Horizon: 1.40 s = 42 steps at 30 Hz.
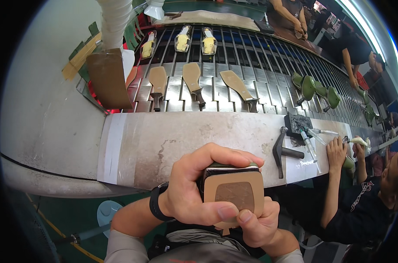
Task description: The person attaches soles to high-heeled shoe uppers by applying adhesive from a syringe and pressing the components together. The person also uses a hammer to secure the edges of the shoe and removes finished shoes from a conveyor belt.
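Left hand [192, 188] grips the shoe [235, 195] around its side and squared toe, thumb laid on the tan outsole [234, 179]; right hand [261, 223] closes on the lower edge, the two thumb tips nearly meeting. Hold the shoe outsole-up, at the near edge of the worktable [199, 136]. Seating the outsole appears to be the step: press evenly, keep its rim flush. Beyond lie a cross-peen hammer [278, 151] and, on the slatted conveyor [265, 87], heeled outsoles [191, 79].

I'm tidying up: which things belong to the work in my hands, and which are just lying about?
Likely the job's: tan sole in left hand and right hand; similar soles on conveyor.

Seemingly just lying about: hammer; syringes; black block.
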Each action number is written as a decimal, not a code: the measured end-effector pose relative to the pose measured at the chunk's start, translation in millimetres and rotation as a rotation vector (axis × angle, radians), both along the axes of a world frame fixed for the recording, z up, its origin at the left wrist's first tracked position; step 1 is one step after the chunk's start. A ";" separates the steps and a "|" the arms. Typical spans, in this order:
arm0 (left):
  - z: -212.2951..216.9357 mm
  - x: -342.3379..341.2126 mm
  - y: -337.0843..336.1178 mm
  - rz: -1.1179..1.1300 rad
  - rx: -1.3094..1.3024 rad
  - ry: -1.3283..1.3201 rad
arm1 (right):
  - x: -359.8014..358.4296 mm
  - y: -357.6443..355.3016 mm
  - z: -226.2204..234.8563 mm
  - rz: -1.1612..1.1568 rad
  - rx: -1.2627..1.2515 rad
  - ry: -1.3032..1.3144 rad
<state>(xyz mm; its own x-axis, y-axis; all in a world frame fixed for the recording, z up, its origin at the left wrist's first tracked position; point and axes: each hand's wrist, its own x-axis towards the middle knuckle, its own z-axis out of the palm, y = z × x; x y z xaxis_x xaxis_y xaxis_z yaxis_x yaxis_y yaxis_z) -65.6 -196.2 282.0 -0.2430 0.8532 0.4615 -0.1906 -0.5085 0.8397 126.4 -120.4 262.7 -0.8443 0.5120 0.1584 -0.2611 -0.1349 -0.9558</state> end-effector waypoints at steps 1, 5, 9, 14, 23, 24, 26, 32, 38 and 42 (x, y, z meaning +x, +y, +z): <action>0.0 0.1 -0.2 -0.002 -0.001 0.000 | 0.1 -0.5 0.6 -0.003 0.006 0.003; 0.3 0.5 -2.9 0.002 -0.002 -0.007 | 1.1 0.7 -1.6 0.031 0.008 -0.009; 0.5 0.8 -4.1 -0.006 -0.008 -0.013 | 0.0 -3.3 -1.1 -0.012 0.008 0.005; 2.2 1.0 -4.9 -0.005 -0.008 -0.015 | -0.8 -3.8 3.4 -0.023 0.024 -0.001; 10.5 -2.3 -13.4 -0.032 -0.091 -0.007 | 3.0 -6.7 -1.1 -0.022 -0.041 -0.006; 10.5 -1.2 -12.8 -0.032 -0.085 0.013 | 8.0 -3.1 0.0 0.034 -0.093 -0.070; 9.3 -2.2 -12.1 -0.039 -0.083 0.022 | 8.7 -2.0 4.9 0.092 -0.143 -0.134; 10.3 -5.7 -8.5 -0.073 -0.121 0.050 | 0.1 -3.6 9.9 0.005 -0.173 -0.110; 15.2 -6.7 -3.4 -0.120 -0.169 -0.088 | -1.2 0.4 9.6 0.010 -0.192 -0.045; 18.6 -22.6 16.5 -0.149 -0.223 -0.055 | -6.0 12.7 16.8 0.008 -0.277 -0.080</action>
<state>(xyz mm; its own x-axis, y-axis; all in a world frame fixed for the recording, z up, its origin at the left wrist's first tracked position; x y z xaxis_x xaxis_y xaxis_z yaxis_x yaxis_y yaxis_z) -88.3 -179.7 300.6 -0.1269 0.9605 0.2477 -0.2977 -0.2751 0.9142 120.4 -107.7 279.5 -0.8527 0.5196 -0.0534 -0.1845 -0.3953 -0.8998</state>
